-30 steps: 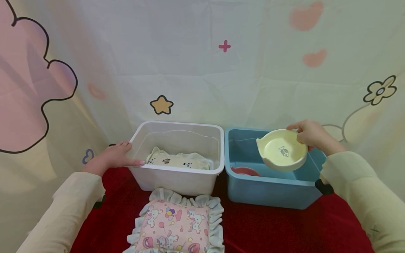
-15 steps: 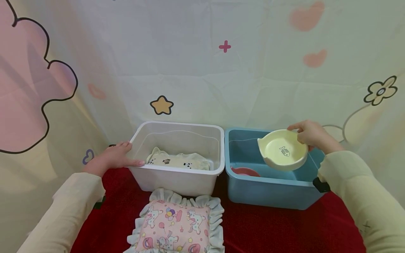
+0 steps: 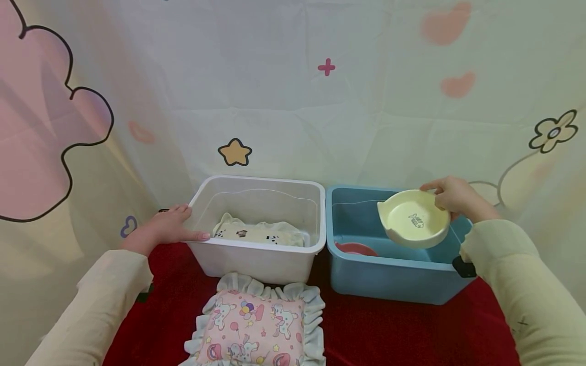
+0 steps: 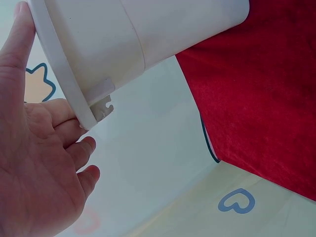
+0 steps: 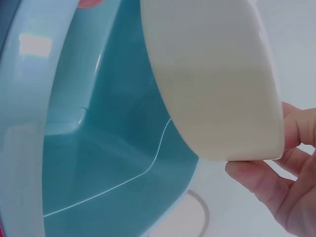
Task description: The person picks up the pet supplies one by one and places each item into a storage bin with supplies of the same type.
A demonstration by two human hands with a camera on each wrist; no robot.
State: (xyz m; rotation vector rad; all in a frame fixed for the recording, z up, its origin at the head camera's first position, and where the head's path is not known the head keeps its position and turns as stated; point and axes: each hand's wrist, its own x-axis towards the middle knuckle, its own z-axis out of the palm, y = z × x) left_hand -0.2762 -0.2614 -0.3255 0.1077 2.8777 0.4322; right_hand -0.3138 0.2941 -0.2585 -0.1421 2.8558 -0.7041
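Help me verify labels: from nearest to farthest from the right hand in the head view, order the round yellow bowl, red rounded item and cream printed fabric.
1. Round yellow bowl: in the right hand.
2. Red rounded item: leftward, in the blue plastic bin.
3. Cream printed fabric: farther left, in the white plastic bin.

From the head, farthest back, we look forward and down over the white bin [image 3: 256, 263]. Close and tilted, our left-wrist view faces the bin's outside; our right-wrist view — close too — shares the blue bin [image 3: 393, 279] and yellow bowl [image 3: 407, 216] with the head's.
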